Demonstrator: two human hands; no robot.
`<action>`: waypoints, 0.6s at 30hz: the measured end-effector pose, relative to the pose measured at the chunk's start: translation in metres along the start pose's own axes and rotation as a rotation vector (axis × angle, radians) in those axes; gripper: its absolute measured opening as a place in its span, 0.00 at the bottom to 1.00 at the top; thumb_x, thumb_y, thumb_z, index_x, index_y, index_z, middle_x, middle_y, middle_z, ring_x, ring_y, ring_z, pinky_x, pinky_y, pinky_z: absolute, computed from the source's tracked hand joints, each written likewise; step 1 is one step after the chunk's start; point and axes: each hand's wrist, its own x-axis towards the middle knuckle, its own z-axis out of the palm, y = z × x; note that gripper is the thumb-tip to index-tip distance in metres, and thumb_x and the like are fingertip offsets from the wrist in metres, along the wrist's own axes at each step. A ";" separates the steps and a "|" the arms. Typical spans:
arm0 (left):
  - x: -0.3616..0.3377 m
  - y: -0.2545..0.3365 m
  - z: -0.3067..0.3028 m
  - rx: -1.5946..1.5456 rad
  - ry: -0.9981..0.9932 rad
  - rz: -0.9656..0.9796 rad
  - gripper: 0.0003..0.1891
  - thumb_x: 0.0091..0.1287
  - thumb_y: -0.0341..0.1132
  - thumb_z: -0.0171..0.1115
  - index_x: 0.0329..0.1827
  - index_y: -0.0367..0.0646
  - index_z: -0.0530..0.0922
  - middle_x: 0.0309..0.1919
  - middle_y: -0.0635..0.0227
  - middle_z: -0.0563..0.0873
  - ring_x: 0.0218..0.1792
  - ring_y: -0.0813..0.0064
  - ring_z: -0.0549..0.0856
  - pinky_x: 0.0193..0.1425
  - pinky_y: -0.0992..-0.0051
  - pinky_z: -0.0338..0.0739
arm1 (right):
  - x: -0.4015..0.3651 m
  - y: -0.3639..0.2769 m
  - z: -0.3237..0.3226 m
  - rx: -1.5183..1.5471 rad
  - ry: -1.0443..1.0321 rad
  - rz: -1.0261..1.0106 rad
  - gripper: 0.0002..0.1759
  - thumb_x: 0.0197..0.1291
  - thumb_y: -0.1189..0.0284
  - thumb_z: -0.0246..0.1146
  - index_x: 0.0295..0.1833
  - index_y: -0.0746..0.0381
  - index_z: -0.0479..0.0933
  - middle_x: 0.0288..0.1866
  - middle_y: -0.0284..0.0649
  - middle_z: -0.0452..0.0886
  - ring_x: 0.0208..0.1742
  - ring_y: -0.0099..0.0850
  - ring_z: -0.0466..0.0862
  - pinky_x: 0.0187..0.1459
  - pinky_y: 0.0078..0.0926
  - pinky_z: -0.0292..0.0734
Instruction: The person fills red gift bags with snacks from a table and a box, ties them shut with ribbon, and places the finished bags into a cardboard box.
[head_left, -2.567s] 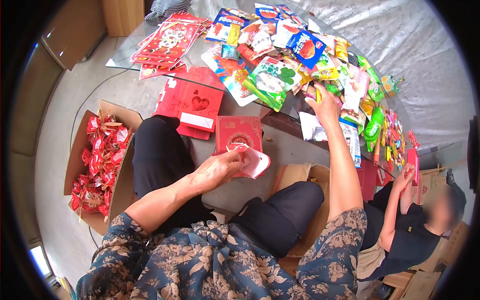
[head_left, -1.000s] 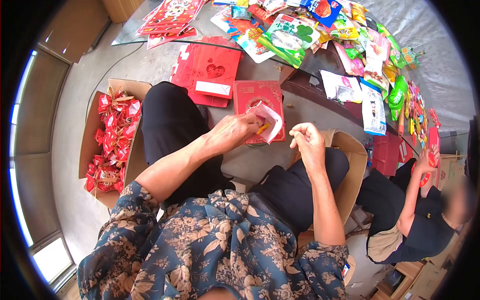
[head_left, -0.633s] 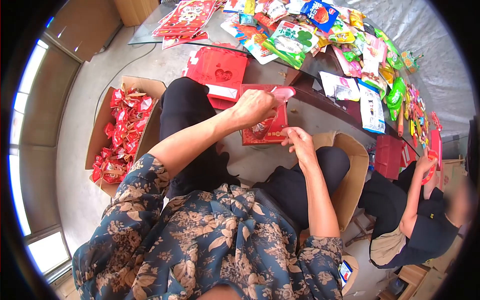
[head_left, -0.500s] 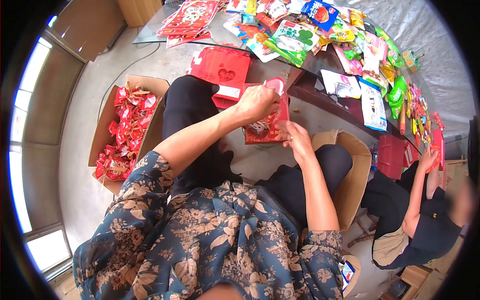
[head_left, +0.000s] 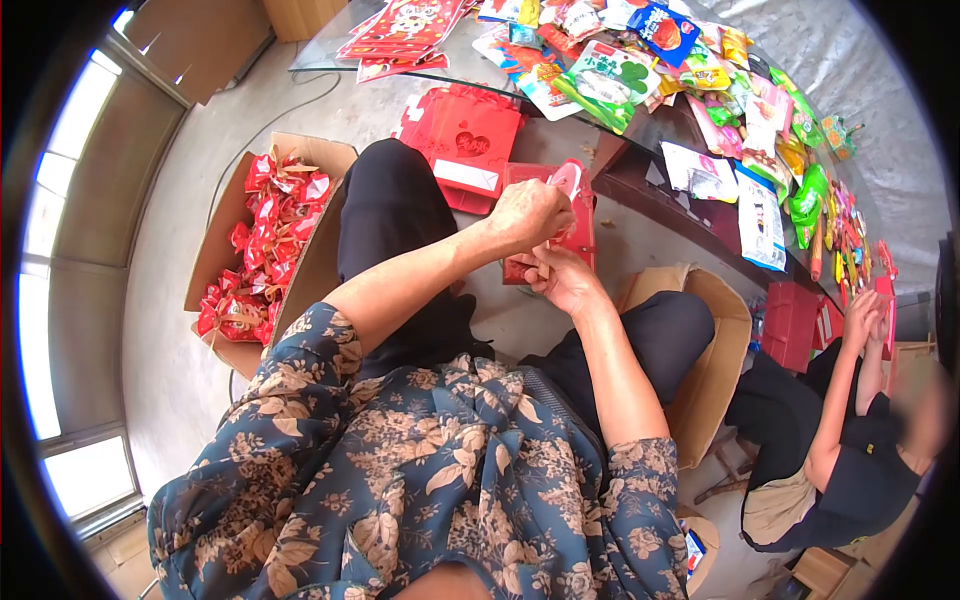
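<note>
Between my knees is a red gift box (head_left: pixel 582 238) with a pale-edged loop handle (head_left: pixel 568 178) standing up at its top. My left hand (head_left: pixel 530 212) is closed over the upper part of the box beside the handle; what its fingers grip is hidden. Just below it, my right hand (head_left: pixel 562 280) has curled fingers in front of the box, and whatever they pinch is too small to tell. The two hands nearly touch and cover much of the box's front.
Flat red boxes (head_left: pixel 465 140) lie beyond my left knee. A carton (head_left: pixel 345 190) of red wrapped packages (head_left: pixel 270 240) stands at left; another carton (head_left: pixel 715 370) is by my right knee. Snack packets (head_left: pixel 610 80) and red printed bags (head_left: pixel 400 30) cover the glass table. A co-worker (head_left: pixel 840 440) sits at right.
My right hand has moved from the box's lower right side inward, close under my left hand, and its fingers have curled. The whole view has shifted slightly.
</note>
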 end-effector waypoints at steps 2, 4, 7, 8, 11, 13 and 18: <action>-0.002 -0.001 -0.002 -0.037 -0.028 0.008 0.11 0.59 0.41 0.65 0.30 0.42 0.85 0.26 0.57 0.85 0.29 0.56 0.85 0.35 0.61 0.78 | 0.000 0.003 -0.002 0.040 -0.014 0.006 0.13 0.67 0.60 0.62 0.47 0.59 0.78 0.44 0.39 0.86 0.31 0.23 0.79 0.30 0.18 0.67; -0.006 0.003 -0.006 -0.167 0.193 0.038 0.10 0.61 0.41 0.64 0.33 0.43 0.84 0.28 0.56 0.85 0.32 0.57 0.85 0.37 0.62 0.78 | -0.003 0.004 -0.004 0.055 -0.019 0.008 0.12 0.68 0.62 0.61 0.48 0.58 0.76 0.44 0.40 0.86 0.32 0.25 0.81 0.30 0.19 0.68; -0.016 0.006 -0.016 -0.214 0.302 -0.075 0.12 0.64 0.41 0.62 0.37 0.40 0.83 0.29 0.55 0.83 0.33 0.55 0.84 0.39 0.63 0.77 | -0.007 0.003 -0.005 0.099 -0.042 0.025 0.12 0.70 0.63 0.58 0.51 0.58 0.74 0.45 0.45 0.85 0.33 0.28 0.82 0.29 0.20 0.69; -0.021 0.000 -0.012 -0.194 0.265 -0.146 0.13 0.65 0.42 0.61 0.36 0.39 0.83 0.28 0.55 0.83 0.33 0.55 0.84 0.38 0.63 0.77 | -0.009 0.004 -0.006 0.098 -0.040 0.022 0.12 0.70 0.63 0.56 0.51 0.59 0.74 0.45 0.46 0.85 0.32 0.28 0.82 0.29 0.20 0.70; -0.034 -0.027 0.003 -0.370 -0.109 -0.442 0.18 0.68 0.45 0.59 0.38 0.36 0.84 0.28 0.59 0.85 0.31 0.62 0.85 0.36 0.67 0.78 | -0.010 0.001 -0.005 0.076 -0.039 0.025 0.12 0.72 0.64 0.53 0.52 0.59 0.72 0.46 0.50 0.84 0.31 0.30 0.82 0.28 0.20 0.70; -0.040 -0.043 0.022 -0.760 -0.320 -0.604 0.19 0.69 0.47 0.59 0.40 0.36 0.85 0.29 0.61 0.86 0.32 0.68 0.86 0.35 0.69 0.78 | -0.012 0.001 -0.002 0.061 -0.024 0.033 0.12 0.73 0.64 0.51 0.52 0.59 0.72 0.46 0.52 0.84 0.31 0.30 0.83 0.28 0.19 0.70; -0.036 -0.042 0.045 -1.412 -0.510 -0.717 0.16 0.71 0.42 0.59 0.49 0.36 0.82 0.36 0.61 0.87 0.35 0.71 0.85 0.41 0.72 0.78 | -0.014 0.001 0.007 -0.032 -0.021 0.044 0.11 0.73 0.63 0.50 0.50 0.58 0.71 0.44 0.51 0.84 0.30 0.30 0.82 0.27 0.19 0.70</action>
